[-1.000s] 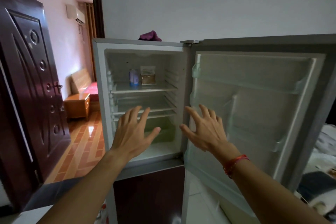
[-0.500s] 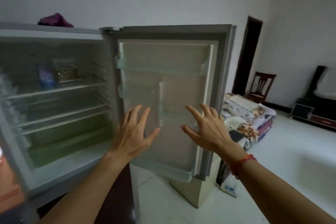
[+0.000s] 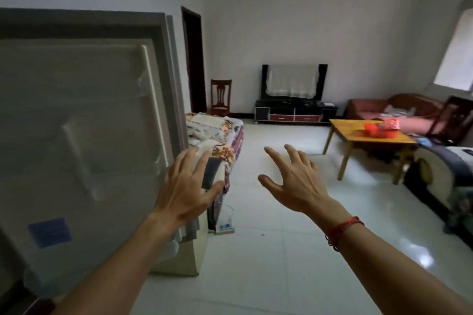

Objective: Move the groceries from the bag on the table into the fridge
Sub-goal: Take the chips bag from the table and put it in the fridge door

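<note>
Both my hands empty, fridge door (image 3: 76,135) open.
Left hand (image 3: 184,192) and right hand (image 3: 294,186) splayed; the blurred red bag (image 3: 381,127) looks soft, probably light: grasp its top.

Single head view, looking forward and down, open fridge door (image 3: 84,135) close at left

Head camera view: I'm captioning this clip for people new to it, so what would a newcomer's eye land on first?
Two bare, empty hands with spread fingers fill the foreground: the left hand in front of the open grey fridge door at left, the right hand over the white tiled floor. Next comes the bright orange-red bag on the yellow wooden table at far right.
</note>
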Tool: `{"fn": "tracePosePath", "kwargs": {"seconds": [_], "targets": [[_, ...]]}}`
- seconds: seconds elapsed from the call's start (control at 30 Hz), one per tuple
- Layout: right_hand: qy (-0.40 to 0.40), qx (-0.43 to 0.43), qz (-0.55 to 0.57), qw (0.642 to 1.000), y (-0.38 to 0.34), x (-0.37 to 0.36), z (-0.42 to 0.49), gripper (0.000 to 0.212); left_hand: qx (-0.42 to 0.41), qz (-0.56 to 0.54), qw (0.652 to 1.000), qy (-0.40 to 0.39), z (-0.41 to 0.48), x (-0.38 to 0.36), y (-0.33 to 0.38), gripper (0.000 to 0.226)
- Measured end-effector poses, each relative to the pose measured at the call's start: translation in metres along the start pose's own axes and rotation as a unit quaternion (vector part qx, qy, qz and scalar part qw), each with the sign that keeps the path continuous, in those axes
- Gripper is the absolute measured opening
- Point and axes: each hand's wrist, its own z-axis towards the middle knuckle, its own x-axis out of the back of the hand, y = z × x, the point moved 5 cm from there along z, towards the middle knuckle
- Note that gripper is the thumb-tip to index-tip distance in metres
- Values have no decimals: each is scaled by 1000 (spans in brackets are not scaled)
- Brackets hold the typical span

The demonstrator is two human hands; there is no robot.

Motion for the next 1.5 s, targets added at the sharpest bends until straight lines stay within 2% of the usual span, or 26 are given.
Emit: {"fn": "tracePosePath", "kwargs": {"seconds": [0.3,0.57,0.73,1.2,1.5], "targets": [[34,-184,-107,976,133,61,-107,71,-141,-105,984,-28,27,-57,152,79],[53,-277,-162,946,225,107,-192,74,-239,-169,956,-36,33,-83,286,74],[61,-310,-171,933,267,126,-223,71,-273,-191,942,-34,34,-88,346,75],[53,-317,-145,936,335,127,-221,72,-278,-174,944,-37,59,-116,404,78],[48,-312,-142,938,384,114,-182,72,-277,-169,945,-45,101,-155,427,80]]}}
